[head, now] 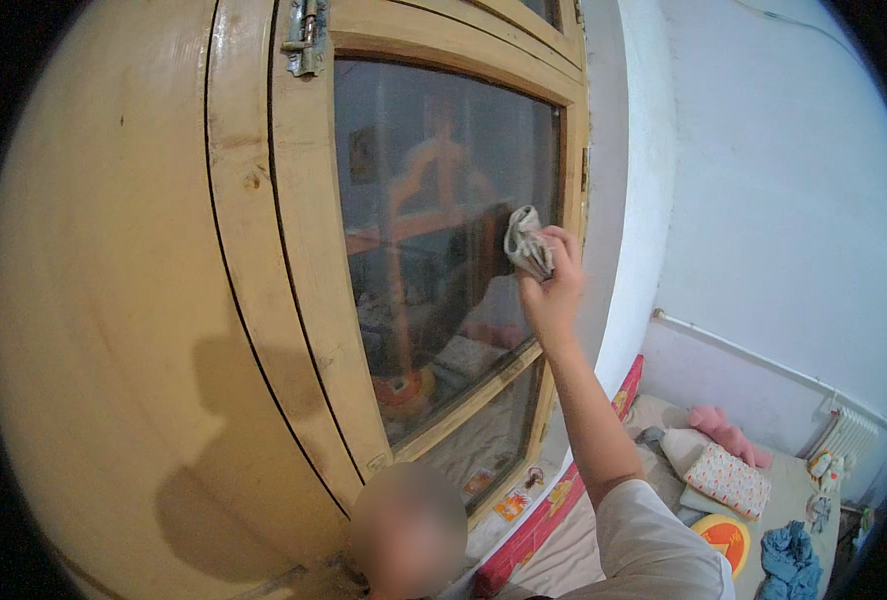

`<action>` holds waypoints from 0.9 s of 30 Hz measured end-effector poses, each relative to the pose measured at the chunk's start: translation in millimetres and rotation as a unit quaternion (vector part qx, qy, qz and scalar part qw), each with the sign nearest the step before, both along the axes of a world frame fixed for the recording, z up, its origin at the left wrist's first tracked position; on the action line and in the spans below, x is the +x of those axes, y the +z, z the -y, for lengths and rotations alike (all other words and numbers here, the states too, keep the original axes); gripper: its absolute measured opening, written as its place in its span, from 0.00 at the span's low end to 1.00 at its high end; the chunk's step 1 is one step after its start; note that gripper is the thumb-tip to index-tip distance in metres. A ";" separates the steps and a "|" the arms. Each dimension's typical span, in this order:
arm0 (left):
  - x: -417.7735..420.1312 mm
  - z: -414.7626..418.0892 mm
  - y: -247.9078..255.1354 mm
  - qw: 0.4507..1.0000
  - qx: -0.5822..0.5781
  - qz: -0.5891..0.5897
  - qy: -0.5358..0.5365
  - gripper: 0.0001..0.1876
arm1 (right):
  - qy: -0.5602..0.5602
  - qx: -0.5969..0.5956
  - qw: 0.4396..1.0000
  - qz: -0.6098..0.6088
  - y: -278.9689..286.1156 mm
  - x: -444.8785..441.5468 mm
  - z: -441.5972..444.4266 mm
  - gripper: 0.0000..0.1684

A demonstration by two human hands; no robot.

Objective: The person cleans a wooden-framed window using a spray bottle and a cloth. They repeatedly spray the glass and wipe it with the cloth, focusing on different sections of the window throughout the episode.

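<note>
My right hand (pixel 559 289) grips a crumpled grey-beige cloth (pixel 522 238) and holds it up at the right part of a window pane (pixel 443 172). The dark glass carries reflections, among them an orange shape and a dark arm-like shape. A yellowish wooden window frame (pixel 312 225) surrounds the pane. My right arm reaches up from the lower right in a short pale sleeve. My left hand is not in clear view. At the bottom, a blurred round patch (pixel 409 529) hides what lies there.
A metal bolt (pixel 307 37) sits on the frame's upper left. Below right is a bed (pixel 788 510) with a patterned pillow (pixel 728 480), a pink plush toy (pixel 728 435), an orange-yellow round item (pixel 722 540) and blue cloth (pixel 790 559). A pipe (pixel 743 352) and radiator (pixel 845 435) line the wall.
</note>
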State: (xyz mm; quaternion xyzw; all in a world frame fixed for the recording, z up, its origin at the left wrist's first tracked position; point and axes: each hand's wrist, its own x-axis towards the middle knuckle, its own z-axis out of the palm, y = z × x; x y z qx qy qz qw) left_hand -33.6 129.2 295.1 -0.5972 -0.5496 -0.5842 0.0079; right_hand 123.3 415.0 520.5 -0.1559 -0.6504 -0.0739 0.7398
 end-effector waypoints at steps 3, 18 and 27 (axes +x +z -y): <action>-2.3 -2.3 -4.1 1.000 -0.001 0.003 0.001 0.10 | 0.023 0.049 0.998 0.030 3.0 -14.3 26.8 0.28; -3.8 -4.3 -3.6 1.000 0.001 -0.003 -0.005 0.10 | 0.006 0.044 0.998 0.039 8.0 13.4 -17.7 0.28; -1.4 0.3 -2.5 0.999 0.002 0.029 -0.015 0.10 | 0.012 -0.014 1.000 -0.004 12.3 41.0 -72.7 0.23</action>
